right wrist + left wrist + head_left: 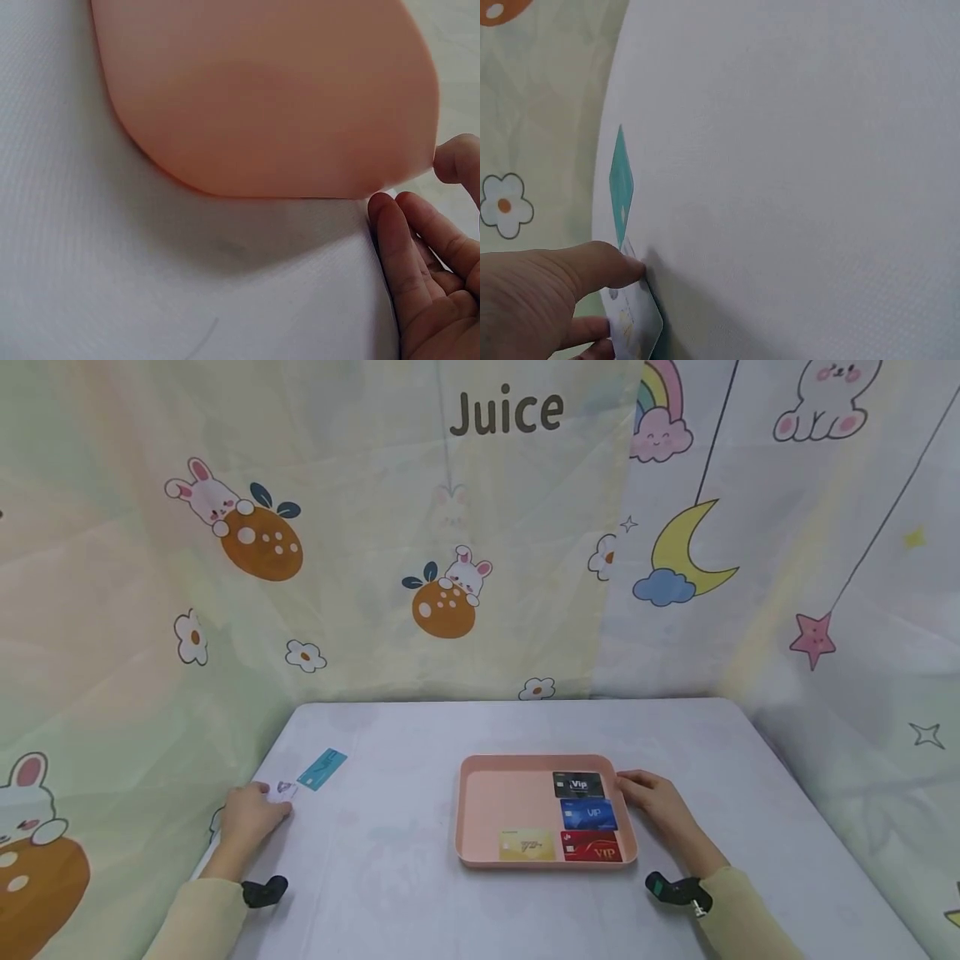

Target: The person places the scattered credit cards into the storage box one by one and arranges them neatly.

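Observation:
At the left side of the table, my left hand pinches a white card with its thumb over the front; its other fingers are partly hidden behind the card. Just beyond lies a teal card. My right hand holds the right rim of a pink tray between thumb and fingertips, near its far corner. Inside the tray, a black card, a blue card and a red card form a column at the right. A yellow card sits left of the red one.
A white cloth covers the table. Behind it and along both sides hangs a printed curtain with rabbits, oranges and flowers. Each wrist wears a black camera mount.

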The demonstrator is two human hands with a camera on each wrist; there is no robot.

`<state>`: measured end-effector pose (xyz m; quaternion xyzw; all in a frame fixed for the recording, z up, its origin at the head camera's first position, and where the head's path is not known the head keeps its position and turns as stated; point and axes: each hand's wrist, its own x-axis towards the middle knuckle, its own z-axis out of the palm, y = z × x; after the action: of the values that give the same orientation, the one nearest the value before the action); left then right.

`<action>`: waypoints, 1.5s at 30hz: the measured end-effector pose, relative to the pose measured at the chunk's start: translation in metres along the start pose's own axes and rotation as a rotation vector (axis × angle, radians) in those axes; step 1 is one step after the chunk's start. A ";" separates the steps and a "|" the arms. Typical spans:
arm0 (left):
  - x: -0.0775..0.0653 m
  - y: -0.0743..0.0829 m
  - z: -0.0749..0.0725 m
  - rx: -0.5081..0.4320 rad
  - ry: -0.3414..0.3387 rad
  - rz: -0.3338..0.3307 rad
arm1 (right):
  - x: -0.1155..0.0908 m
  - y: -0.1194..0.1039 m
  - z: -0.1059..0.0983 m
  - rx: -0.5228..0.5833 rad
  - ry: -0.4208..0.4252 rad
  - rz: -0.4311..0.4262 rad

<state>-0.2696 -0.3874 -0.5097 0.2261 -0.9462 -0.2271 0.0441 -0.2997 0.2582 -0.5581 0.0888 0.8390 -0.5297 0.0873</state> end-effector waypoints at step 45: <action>-0.004 0.050 0.011 0.021 0.042 0.319 | -0.001 0.001 -0.001 -0.015 0.014 -0.012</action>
<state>-0.2890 -0.3411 -0.4969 0.0783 -0.9713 -0.2023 0.0971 -0.2989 0.2596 -0.5582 0.0867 0.8439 -0.5235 0.0787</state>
